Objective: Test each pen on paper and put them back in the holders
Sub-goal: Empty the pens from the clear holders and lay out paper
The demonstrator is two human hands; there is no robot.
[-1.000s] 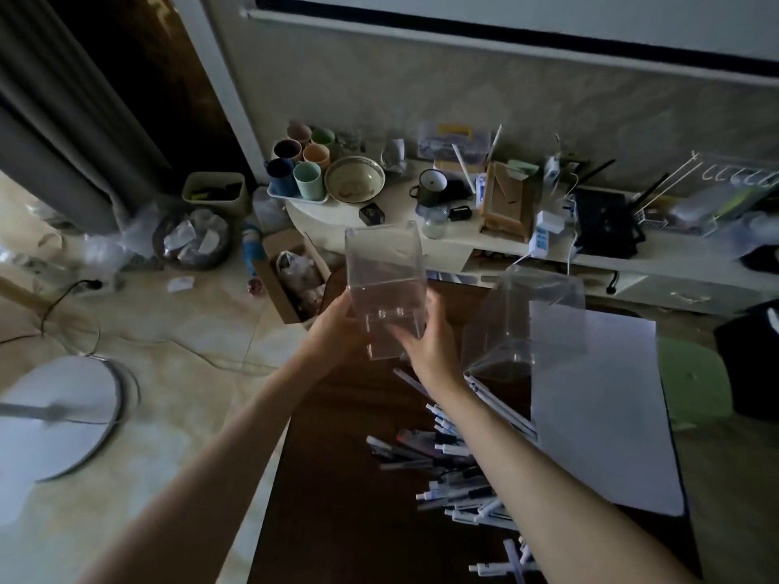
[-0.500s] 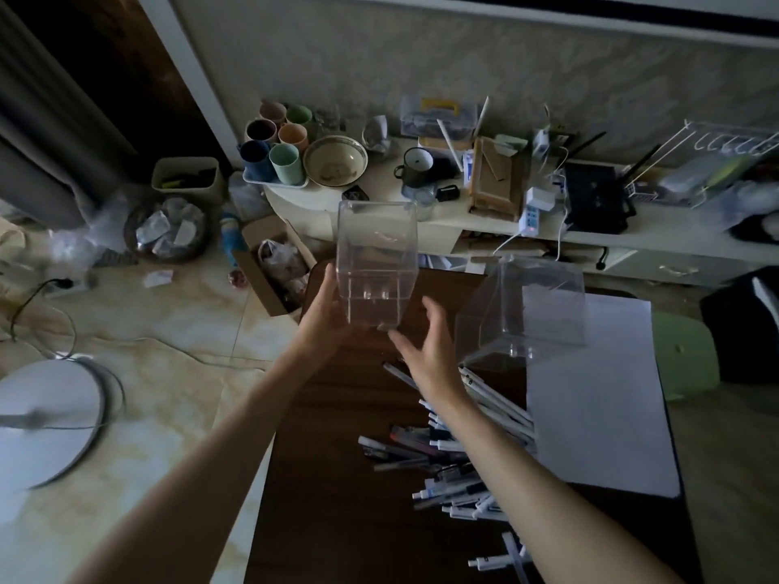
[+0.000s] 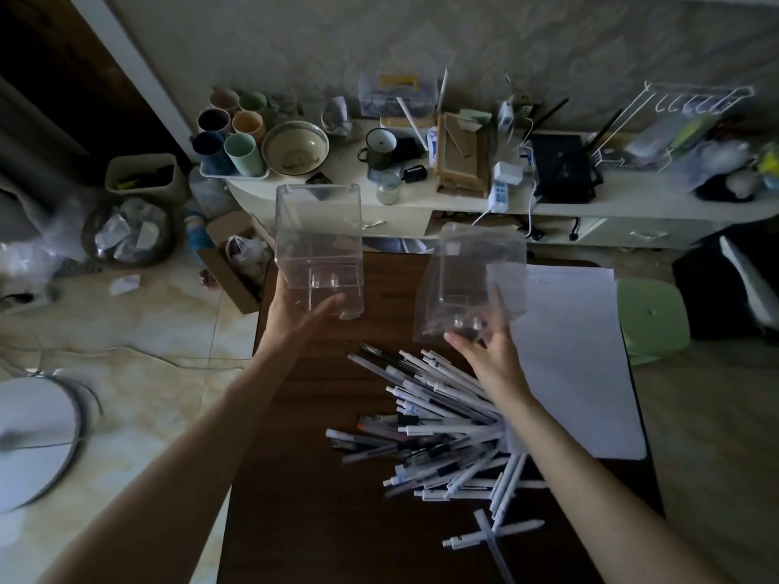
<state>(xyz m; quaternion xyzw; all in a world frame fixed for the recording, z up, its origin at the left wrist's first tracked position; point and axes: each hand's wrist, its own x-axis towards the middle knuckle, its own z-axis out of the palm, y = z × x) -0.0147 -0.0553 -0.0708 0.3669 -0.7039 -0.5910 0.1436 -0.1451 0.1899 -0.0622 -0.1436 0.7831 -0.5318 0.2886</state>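
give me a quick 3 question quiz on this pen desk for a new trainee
1. True or false: the pens lie in a loose pile on the table.
2. What does the left hand hold? A) a pen B) a clear holder C) nothing
3. Fill in: the right hand grips the second holder near its ___.

Key: 1 true; 2 B; 3 base.

2 clr holders [image 3: 318, 242], 1 paper sheet [image 3: 581, 373], 6 cups [image 3: 244, 153] (pens [image 3: 447, 419]: pile, uncountable)
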